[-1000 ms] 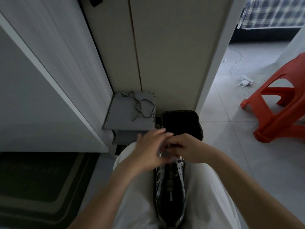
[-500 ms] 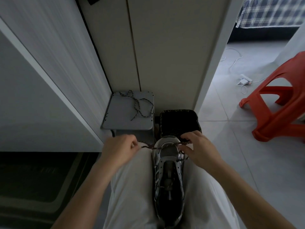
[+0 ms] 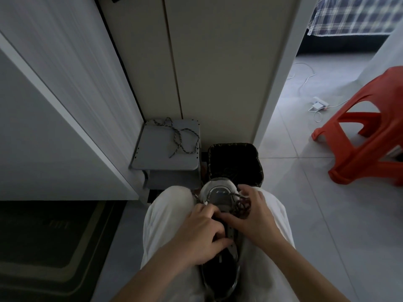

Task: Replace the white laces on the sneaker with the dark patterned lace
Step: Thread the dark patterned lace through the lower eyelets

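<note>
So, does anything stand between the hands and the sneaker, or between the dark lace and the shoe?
Nothing visible does. The left hand grips the sneaker, and the right hand holds the bunched lace beside its toe end. The part under both hands is hidden.

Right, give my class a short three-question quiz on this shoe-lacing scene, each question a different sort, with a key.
1. True or false: the sneaker lies on the floor.
2. Where does the loose dark patterned lace lie? A on the grey stool; B in the black bin; C on the orange stool.
3. Fill in: the bunched lace beside the sneaker's toe is held by the ____ hand.
Key: 1 false, it rests on the person's lap. 2 A. 3 the right hand.
</note>
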Demonstrator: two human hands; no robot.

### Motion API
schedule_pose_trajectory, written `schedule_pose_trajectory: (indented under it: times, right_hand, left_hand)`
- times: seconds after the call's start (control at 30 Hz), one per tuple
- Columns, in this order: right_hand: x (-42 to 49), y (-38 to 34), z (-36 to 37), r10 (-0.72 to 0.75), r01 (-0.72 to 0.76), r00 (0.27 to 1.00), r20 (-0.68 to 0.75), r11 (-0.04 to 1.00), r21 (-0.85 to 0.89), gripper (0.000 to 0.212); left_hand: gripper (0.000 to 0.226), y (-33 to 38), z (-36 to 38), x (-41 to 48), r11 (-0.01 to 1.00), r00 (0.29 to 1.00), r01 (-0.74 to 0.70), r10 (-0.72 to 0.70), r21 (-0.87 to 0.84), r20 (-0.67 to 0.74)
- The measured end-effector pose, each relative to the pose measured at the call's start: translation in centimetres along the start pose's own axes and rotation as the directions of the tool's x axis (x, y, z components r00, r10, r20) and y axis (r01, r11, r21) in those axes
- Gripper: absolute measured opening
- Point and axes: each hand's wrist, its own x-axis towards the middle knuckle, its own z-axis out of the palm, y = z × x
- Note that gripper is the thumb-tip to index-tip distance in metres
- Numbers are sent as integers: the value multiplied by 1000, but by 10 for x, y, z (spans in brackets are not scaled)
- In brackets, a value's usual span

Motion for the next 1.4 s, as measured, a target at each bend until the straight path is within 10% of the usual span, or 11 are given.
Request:
schedule_pose_trajectory:
  times: [0.17, 0.33, 0.5, 0.8, 1.13, 1.4]
  right_hand:
    - [-9, 2, 6, 30, -20, 999, 44, 976, -216, 118]
    - [-22, 7, -6, 48, -71, 990, -134, 983, -167, 51]
    - [-30, 5, -8, 155, -95, 970, 190, 952, -291, 47]
    - [-27, 8, -11, 32, 12, 975, 220, 981, -195, 21]
    - [-25, -1, 6, -5, 11, 996, 88, 997, -73, 32]
    - [-29, -3, 4, -431, 422, 901, 51, 844, -332, 15]
  left_hand:
    - [37, -12, 4, -14, 994, 999, 42, -44, -96, -23]
    - [77, 7, 15, -6, 989, 998, 44, -36, 142, -55]
    - [46, 13, 18, -2, 977, 994, 70, -51, 203, -100]
    - [19, 33, 39, 6, 939, 915, 312, -256, 143, -312]
    - [28, 27, 0, -22, 976, 984, 144, -125, 165, -125]
    - [29, 38, -39, -54, 925, 974, -36, 116, -378, 193]
